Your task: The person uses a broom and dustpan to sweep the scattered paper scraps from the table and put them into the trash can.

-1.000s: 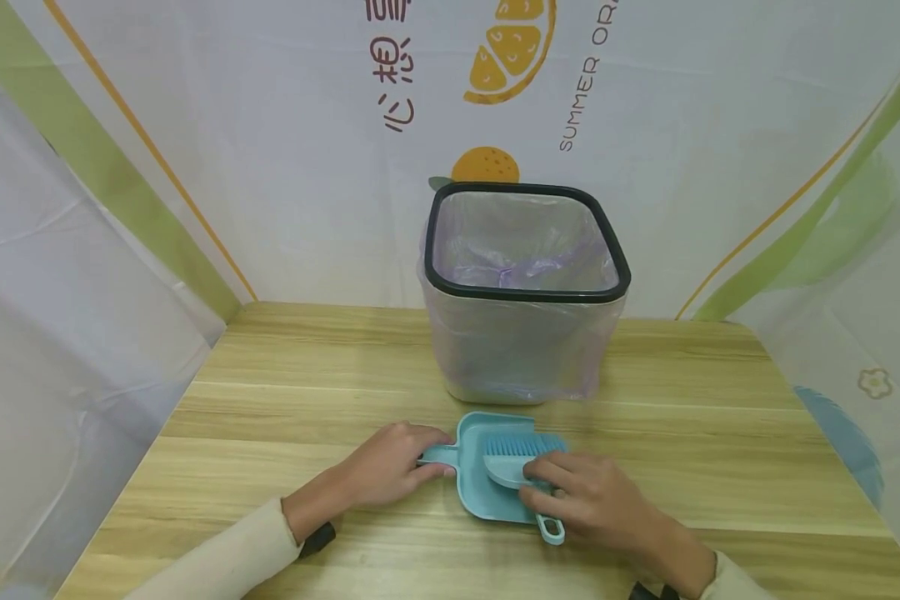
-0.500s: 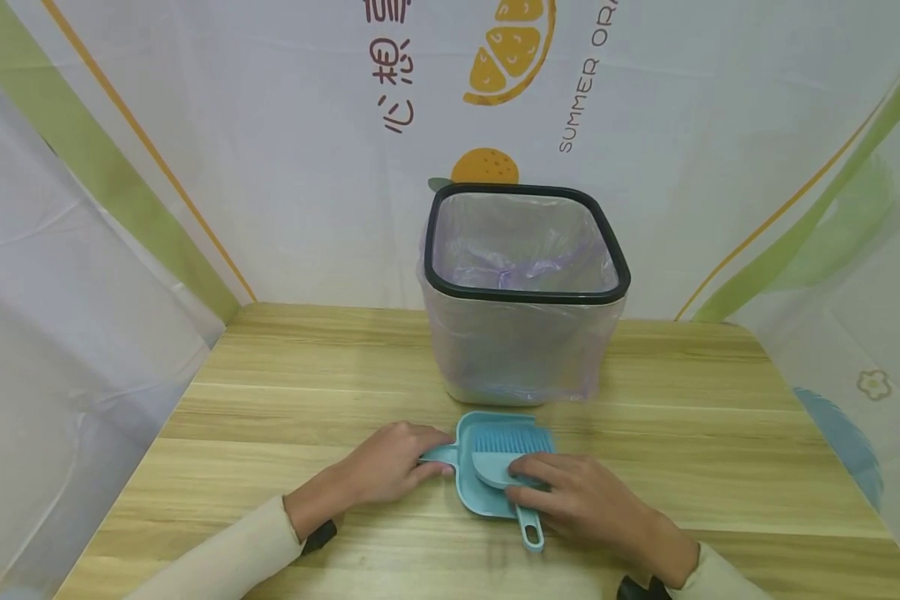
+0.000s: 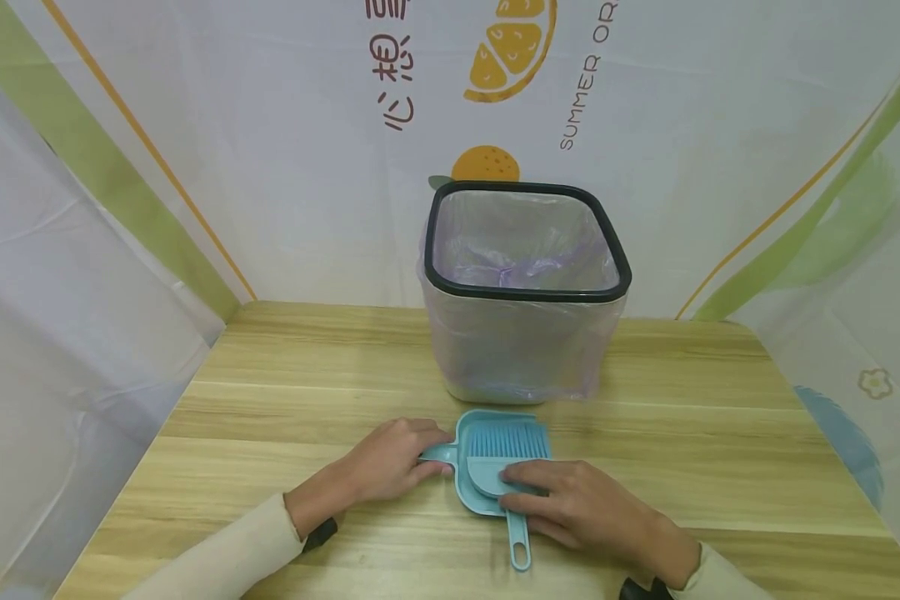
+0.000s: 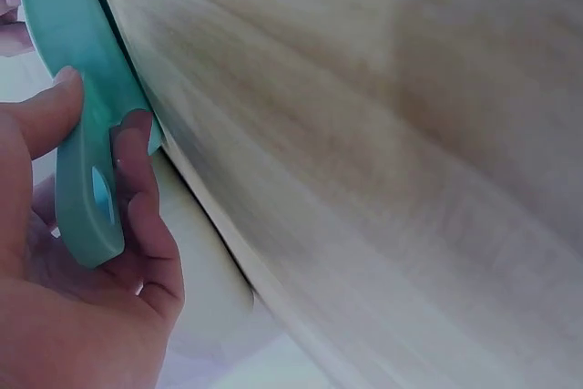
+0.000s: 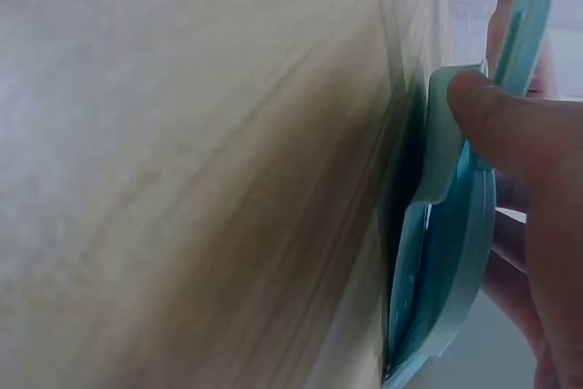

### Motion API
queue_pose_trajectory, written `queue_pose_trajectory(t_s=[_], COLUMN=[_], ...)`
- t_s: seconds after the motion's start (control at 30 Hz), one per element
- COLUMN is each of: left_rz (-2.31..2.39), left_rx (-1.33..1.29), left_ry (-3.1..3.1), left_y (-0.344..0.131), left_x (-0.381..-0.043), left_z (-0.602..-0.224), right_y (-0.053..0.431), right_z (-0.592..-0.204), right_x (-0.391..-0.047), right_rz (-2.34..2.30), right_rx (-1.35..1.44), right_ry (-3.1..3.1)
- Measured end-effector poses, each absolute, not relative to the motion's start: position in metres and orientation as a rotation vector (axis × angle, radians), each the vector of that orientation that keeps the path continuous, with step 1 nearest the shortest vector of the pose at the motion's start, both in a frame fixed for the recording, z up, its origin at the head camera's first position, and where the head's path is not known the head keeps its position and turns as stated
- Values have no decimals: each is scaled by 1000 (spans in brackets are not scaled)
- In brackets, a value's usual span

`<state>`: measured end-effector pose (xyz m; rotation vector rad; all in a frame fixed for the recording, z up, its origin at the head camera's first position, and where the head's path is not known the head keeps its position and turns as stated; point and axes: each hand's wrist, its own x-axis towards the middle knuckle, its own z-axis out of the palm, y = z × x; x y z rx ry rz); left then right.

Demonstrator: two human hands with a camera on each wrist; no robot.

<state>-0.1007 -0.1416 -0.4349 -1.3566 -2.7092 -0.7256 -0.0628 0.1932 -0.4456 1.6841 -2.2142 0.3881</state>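
A small light-blue dustpan (image 3: 482,504) lies on the table in the head view. My left hand (image 3: 390,462) grips its handle, with thumb and fingers around it in the left wrist view, where the handle (image 4: 86,189) has a slot near its end. A matching light-blue brush (image 3: 486,475) rests in the pan, bristles pointing away from me and its slotted handle toward me. My right hand (image 3: 581,506) holds the brush by its body, fingers over the top. In the right wrist view, the thumb lies across the blue plastic. No debris is visible in the pan.
Just behind the dustpan stands a square trash bin (image 3: 525,295) with a black rim and a clear purplish liner. A wood-grain table (image 3: 307,358) carries everything. White printed curtains (image 3: 307,167) enclose the back and sides.
The brush has slid left over the dustpan, and its handle has swung round to point more toward me. My right hand moved left with it. The left hand and dustpan stay almost in place.
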Motion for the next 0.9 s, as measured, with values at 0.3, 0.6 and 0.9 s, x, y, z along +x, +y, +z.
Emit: queue_pose_trajectory(t_s=[0.3, 0.6, 0.9], left_rz=[-711, -648, -538], left_rx=[-1354, -1296, -1247], left_ry=[-2715, -2745, -2676], left_y=[-142, -142, -148], left_x=[-102, -98, -87], left_z=[-436, -435, -430], right_y=[194, 197, 208], right_z=[-448, -449, -445], right_x=[-63, -57, -55], right_rz=[382, 434, 443], right_rx=[1686, 1660, 1690], right_ry=[-2210, -2352, -2334])
